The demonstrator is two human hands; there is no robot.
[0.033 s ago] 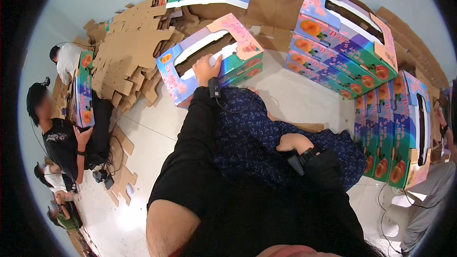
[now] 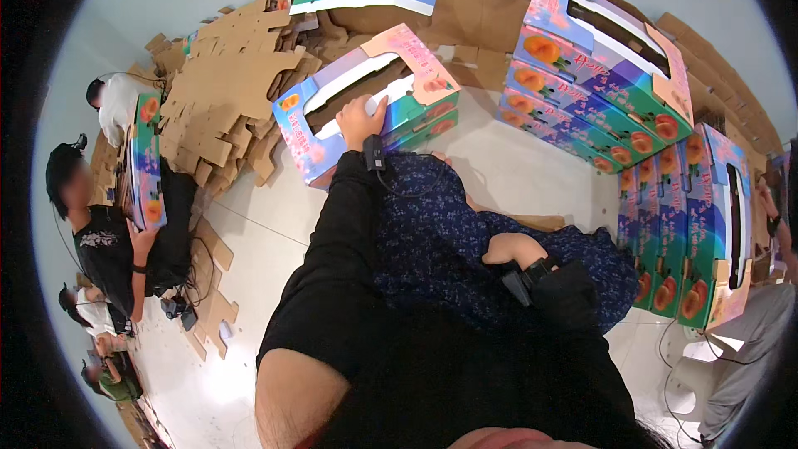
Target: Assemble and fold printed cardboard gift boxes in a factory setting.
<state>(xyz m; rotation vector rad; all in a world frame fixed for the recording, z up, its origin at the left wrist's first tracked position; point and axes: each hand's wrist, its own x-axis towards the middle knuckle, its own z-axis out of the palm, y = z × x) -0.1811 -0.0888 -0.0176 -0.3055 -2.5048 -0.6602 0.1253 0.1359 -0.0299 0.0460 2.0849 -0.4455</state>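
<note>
A peach-printed cardboard carton (image 2: 312, 145) with a long slot in its top stands in front of me, on another of the same print. On its top, beside the slot, lies my left hand (image 2: 359, 123), thumb spread from the fingers; the fingertips reach the slot's edge. My right hand (image 2: 517, 249) rests on the dark blue patterned skirt (image 2: 424, 241) over my lap. Its fingers are folded down and mostly out of sight, and no object shows in it. Both wrists carry small black devices.
To my right stand two groups of printed cartons, one stacked (image 2: 598, 75), one in a row (image 2: 694, 233). Flattened cardboard (image 2: 224, 83) is heaped at the far left. A co-worker (image 2: 104, 241) at left holds a printed carton (image 2: 146, 166). Grey trousers (image 2: 748, 357) show at right.
My hands and the carton in front of me stay in place. The co-worker's carton at left has shifted slightly, its lower end moving a little down and right.
</note>
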